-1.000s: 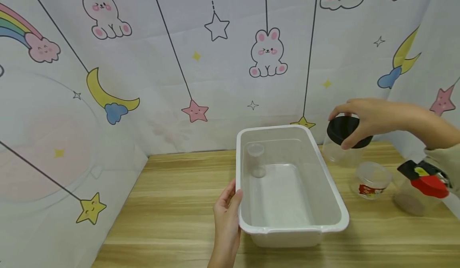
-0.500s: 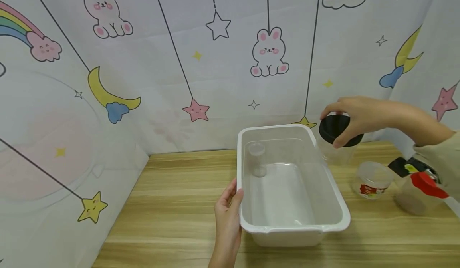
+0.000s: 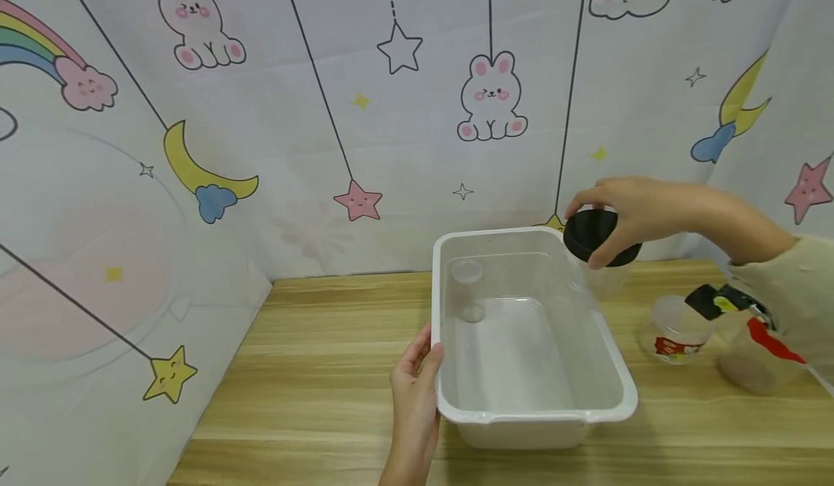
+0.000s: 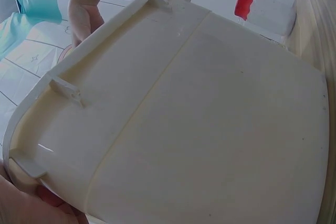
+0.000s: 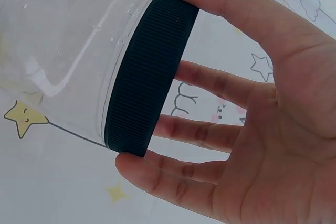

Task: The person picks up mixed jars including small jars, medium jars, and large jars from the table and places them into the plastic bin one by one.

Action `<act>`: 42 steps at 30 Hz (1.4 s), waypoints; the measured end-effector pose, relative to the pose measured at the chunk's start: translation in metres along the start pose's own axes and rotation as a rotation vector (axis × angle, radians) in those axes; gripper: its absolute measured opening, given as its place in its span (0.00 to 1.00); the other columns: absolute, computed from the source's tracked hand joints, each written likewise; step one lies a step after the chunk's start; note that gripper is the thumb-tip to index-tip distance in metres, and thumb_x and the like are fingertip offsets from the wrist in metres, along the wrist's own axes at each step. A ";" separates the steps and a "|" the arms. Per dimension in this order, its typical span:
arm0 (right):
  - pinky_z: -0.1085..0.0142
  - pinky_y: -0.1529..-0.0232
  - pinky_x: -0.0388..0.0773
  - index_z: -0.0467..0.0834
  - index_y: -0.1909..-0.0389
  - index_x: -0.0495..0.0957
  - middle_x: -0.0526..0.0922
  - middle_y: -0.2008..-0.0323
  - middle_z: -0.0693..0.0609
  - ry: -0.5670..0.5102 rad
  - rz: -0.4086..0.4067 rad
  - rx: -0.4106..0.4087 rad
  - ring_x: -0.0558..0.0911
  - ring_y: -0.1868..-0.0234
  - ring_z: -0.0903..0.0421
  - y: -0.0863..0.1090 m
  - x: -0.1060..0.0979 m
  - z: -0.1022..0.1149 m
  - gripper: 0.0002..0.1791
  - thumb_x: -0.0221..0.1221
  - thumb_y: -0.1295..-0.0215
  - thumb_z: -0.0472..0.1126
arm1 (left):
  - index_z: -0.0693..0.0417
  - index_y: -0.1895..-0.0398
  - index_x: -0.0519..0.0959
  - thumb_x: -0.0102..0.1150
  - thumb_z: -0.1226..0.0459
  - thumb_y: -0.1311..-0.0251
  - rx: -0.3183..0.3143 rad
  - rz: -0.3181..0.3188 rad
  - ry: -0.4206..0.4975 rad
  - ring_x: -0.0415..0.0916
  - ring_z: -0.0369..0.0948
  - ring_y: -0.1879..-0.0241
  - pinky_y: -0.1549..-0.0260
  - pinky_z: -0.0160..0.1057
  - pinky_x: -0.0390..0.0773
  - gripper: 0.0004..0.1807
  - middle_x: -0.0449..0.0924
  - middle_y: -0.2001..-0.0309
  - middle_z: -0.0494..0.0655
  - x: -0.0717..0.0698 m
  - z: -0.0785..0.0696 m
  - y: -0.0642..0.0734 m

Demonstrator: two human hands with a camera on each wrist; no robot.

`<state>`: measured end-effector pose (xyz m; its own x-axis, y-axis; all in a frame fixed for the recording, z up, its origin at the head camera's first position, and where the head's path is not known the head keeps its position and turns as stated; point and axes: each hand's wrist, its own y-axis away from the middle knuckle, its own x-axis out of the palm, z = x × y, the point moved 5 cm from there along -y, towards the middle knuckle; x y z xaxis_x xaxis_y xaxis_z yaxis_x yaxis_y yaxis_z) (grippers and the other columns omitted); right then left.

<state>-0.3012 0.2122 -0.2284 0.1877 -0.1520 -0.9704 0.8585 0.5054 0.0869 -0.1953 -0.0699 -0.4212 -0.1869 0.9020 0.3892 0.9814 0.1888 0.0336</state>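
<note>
My right hand [image 3: 625, 214] grips a clear plastic jar [image 5: 58, 40] by its black ridged lid [image 5: 149, 74], thumb on one side and fingertips on the other. In the head view the jar hangs beside the right rim of a white plastic tub [image 3: 515, 348], near its far corner. My left hand [image 3: 417, 392] holds the tub's left rim, thumb on top and fingers below. Inside the tub a small clear container [image 3: 468, 290] stands upright in the far left corner. In the left wrist view the tub's outer wall [image 4: 210, 119] fills most of the picture.
Right of the tub a low clear tub with a red label [image 3: 677, 341] stands on the wooden table [image 3: 326, 355]. Beside it is a clear jar with a red lid [image 3: 775, 341], partly hidden by the right sleeve. A cartoon-print cloth [image 3: 404, 145] hangs behind the table.
My right hand has moved left with the black-lidded jar, from right of the tub to the tub's right rim. My left hand stays on the left rim.
</note>
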 end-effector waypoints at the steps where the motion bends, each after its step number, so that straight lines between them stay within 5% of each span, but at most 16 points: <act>1: 0.50 0.60 0.80 0.45 0.42 0.77 0.77 0.48 0.43 0.003 0.000 -0.003 0.74 0.50 0.43 -0.001 0.000 0.001 0.39 0.79 0.56 0.52 | 0.69 0.32 0.69 0.53 0.70 0.29 -0.001 0.000 0.000 0.77 0.41 0.49 0.52 0.38 0.80 0.24 0.77 0.45 0.54 0.000 0.000 0.000; 42: 0.52 0.59 0.80 0.46 0.44 0.78 0.76 0.49 0.40 -0.059 0.060 -0.053 0.75 0.49 0.41 -0.035 0.007 0.039 0.37 0.78 0.57 0.51 | 0.69 0.33 0.68 0.53 0.70 0.29 0.007 0.005 0.005 0.76 0.44 0.47 0.51 0.37 0.80 0.24 0.75 0.42 0.59 0.001 0.000 0.000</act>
<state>-0.3115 0.1608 -0.2291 0.2672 -0.1695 -0.9486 0.8185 0.5594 0.1306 -0.1958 -0.0691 -0.4209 -0.1813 0.9012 0.3936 0.9821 0.1868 0.0246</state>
